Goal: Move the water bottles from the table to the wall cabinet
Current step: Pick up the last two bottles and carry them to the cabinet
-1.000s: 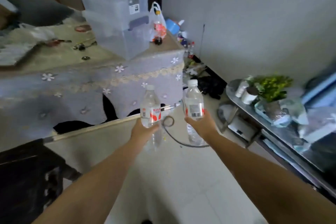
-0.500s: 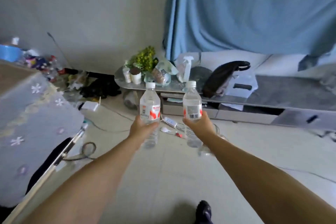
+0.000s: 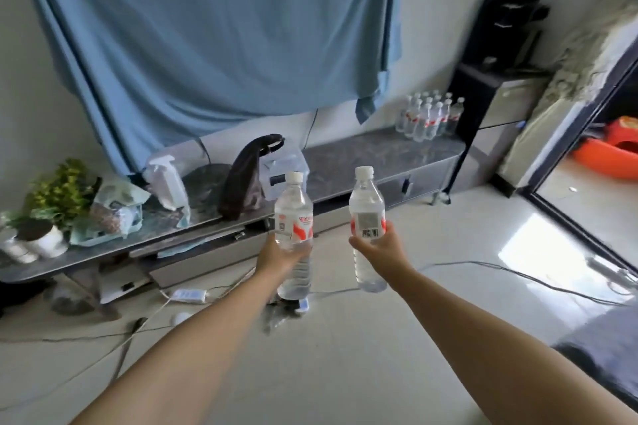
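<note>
Left hand (image 3: 276, 254) wrapped round one water bottle (image 3: 294, 217), right hand (image 3: 381, 247) round another bottle (image 3: 366, 214), both upright in mid-air. Cluster of bottles (image 3: 428, 115) at two o'clock, seemingly on the low cabinet (image 3: 362, 157). Loose floor cables (image 3: 518, 274) ahead: trip risk, bottles dropped.

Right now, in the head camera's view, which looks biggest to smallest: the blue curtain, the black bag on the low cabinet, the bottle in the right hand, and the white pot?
1. Blue curtain: by far the largest.
2. Black bag and the bottle in the right hand: alike in apparent size; the bottle is nearer the camera, so unranked.
3. White pot: smallest.
</note>
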A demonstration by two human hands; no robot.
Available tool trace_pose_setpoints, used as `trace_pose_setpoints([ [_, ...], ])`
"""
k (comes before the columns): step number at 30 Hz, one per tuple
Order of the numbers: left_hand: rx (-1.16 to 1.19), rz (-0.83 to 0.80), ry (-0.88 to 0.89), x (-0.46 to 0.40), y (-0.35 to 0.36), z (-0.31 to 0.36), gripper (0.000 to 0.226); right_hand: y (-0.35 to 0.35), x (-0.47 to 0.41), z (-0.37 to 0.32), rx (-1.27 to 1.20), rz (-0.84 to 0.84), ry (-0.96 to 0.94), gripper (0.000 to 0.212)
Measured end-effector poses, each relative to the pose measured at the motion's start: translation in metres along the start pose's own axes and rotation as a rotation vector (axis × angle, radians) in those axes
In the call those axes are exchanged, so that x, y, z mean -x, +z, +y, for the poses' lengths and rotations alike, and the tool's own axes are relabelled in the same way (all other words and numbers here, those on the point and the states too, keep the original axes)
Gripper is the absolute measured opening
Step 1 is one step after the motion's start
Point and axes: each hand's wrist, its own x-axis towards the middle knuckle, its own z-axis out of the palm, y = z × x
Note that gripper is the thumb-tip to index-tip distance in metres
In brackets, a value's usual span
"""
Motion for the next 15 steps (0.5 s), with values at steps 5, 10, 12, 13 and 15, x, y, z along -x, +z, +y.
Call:
trace_pose_setpoints([
  [5,-0.011,-0.136,0.04,-0.031,0.119,0.056,0.03,-0.114,-0.057,0.016,0.074,0.129,0.018,0.045],
  [10,-0.014,-0.273,0.095,-0.065,0.21,0.101,0.027,-0.197,-0.111,0.032,0.064,0.256,0.071,0.058],
  [12,-0.023,-0.317,0.102,-0.088,0.245,0.115,0.024,-0.222,-0.138,0.041,0.03,0.303,0.087,0.056],
  [13,-0.032,-0.327,0.103,-0.097,0.255,0.121,0.024,-0.229,-0.147,0.043,0.02,0.315,0.089,0.054],
  [15,-0.042,-0.357,0.117,-0.12,0.278,0.132,0.026,-0.243,-0.169,0.047,0.012,0.338,0.096,0.051],
])
